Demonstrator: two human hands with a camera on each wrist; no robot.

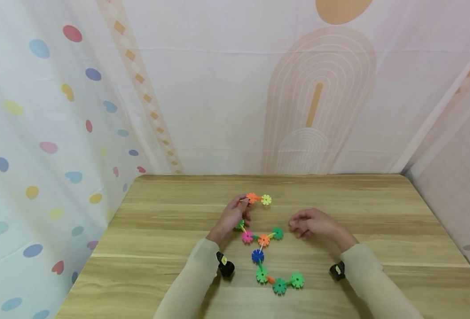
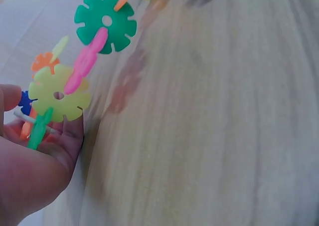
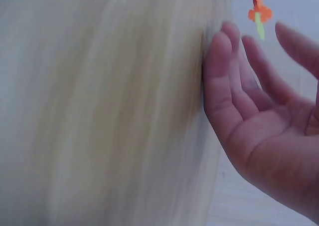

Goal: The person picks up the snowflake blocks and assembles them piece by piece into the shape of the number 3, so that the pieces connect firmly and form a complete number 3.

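One end of snowflake-disc chain (image 1: pixel 264 241) pinched by left hand (image 1: pixel 232 217); right hand (image 1: pixel 312 223) relaxed, empty, on surface (image 1: pixel 378 212); no writing legible.

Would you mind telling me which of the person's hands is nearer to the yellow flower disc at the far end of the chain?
Left. The left hand grips the chain right beside the yellow flower disc, fingers at the neighbouring orange piece. The right hand rests on the table, nearer the person and off to the right, holding nothing.
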